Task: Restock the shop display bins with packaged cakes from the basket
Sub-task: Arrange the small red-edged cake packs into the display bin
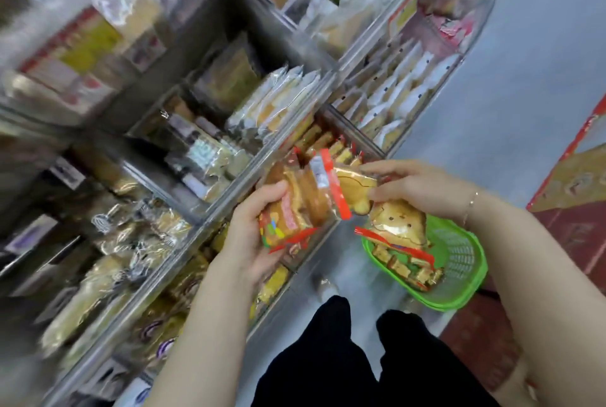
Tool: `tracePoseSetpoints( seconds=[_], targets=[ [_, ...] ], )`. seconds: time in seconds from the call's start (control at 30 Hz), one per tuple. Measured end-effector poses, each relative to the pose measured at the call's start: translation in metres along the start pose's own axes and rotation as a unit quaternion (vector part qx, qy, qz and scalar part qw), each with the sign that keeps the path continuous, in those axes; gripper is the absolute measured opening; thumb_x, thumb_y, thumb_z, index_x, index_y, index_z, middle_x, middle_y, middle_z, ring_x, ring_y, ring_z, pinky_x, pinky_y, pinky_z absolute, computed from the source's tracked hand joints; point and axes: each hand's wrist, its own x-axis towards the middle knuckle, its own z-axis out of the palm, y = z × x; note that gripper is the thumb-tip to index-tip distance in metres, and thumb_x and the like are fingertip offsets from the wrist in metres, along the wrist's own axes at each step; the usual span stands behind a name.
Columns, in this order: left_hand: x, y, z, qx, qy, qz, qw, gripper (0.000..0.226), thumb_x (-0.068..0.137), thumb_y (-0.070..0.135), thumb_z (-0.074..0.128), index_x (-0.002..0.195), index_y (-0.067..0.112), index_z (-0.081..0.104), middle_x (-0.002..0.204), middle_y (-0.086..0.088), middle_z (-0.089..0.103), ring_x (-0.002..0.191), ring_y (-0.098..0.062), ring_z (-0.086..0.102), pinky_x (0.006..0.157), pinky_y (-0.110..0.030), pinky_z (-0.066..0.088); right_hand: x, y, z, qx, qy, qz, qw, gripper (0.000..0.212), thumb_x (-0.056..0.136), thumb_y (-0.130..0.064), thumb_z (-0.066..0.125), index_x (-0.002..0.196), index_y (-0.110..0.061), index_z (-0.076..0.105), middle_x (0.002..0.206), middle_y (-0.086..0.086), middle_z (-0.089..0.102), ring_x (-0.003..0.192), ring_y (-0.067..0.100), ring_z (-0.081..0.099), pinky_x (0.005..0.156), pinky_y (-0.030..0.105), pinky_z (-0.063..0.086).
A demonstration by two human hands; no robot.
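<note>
Frame centre: left hand (254, 226) clamps a stack of packaged cakes (295, 206); right hand (416, 186) pinches its top pack. Green basket (459, 262) lower right. Risk: slick wrappers slipping, packs dropping short of the bin (331, 141).

Open floor (537, 85) right of display bins (295, 131); bins packed full; green basket (465, 262) beside legs blocked low passage.

Two hands, the left hand (252, 236) and the right hand (423, 186), are showing; one green basket (459, 262) is sitting on the floor; cake packs in hand are too bunched to count.
</note>
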Motion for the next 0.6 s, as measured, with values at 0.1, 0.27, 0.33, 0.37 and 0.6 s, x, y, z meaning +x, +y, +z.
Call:
tracePoseSetpoints(
  seconds=[0.1,0.27,0.33,0.37,0.6],
  targets=[
    [-0.002,0.018,-0.013,0.111,-0.051,-0.060,0.991,0.055,0.032,0.034,0.093,0.079,0.010,0.079,0.075,-0.007,0.074,0.066,-0.019,0.072,0.060,-0.033,0.059,0.011,-0.021,0.005,-0.025,-0.026,0.027,0.999,0.029,0.081,-0.018,0.068,0.102,-0.039,0.068,0.074,-0.019,0.068,0.065,-0.004,0.063,0.070,0.017,0.050],
    [0.000,0.028,-0.024,0.079,-0.093,-0.049,0.991,0.052,0.043,0.038,0.090,0.088,0.016,0.079,0.085,-0.005,0.075,0.076,-0.018,0.072,0.066,-0.032,0.058,0.019,-0.038,0.015,-0.011,0.013,0.013,1.000,0.032,0.078,-0.029,0.071,0.109,-0.033,0.065,0.089,-0.010,0.071,0.080,0.006,0.066,0.076,0.020,0.052],
    [0.000,0.022,-0.029,0.012,-0.072,-0.021,0.997,0.048,0.044,0.039,0.089,0.086,0.018,0.079,0.085,-0.005,0.074,0.075,-0.019,0.071,0.065,-0.031,0.057,0.020,-0.036,0.020,0.098,0.093,0.006,0.991,0.027,0.080,-0.031,0.069,0.106,-0.024,0.064,0.095,0.006,0.068,0.083,0.017,0.063,0.080,0.033,0.050],
    [-0.001,0.018,-0.032,-0.017,-0.061,-0.006,0.998,0.045,0.046,0.039,0.089,0.085,0.018,0.078,0.085,-0.005,0.074,0.075,-0.020,0.071,0.065,-0.031,0.056,0.019,-0.035,0.021,0.188,0.132,-0.002,0.973,0.016,0.083,-0.027,0.067,0.097,-0.020,0.064,0.087,0.008,0.067,0.076,0.018,0.062,0.074,0.034,0.049],
    [-0.005,-0.020,-0.033,-0.060,0.020,0.007,0.998,0.058,0.050,0.034,0.088,0.101,0.012,0.074,0.101,-0.014,0.071,0.089,-0.028,0.068,0.075,-0.037,0.056,0.028,-0.014,0.031,0.395,0.272,0.061,0.875,0.018,0.073,-0.020,0.063,0.084,-0.005,0.063,0.073,0.012,0.055,0.066,0.023,0.055,0.065,0.036,0.044]
  ],
)
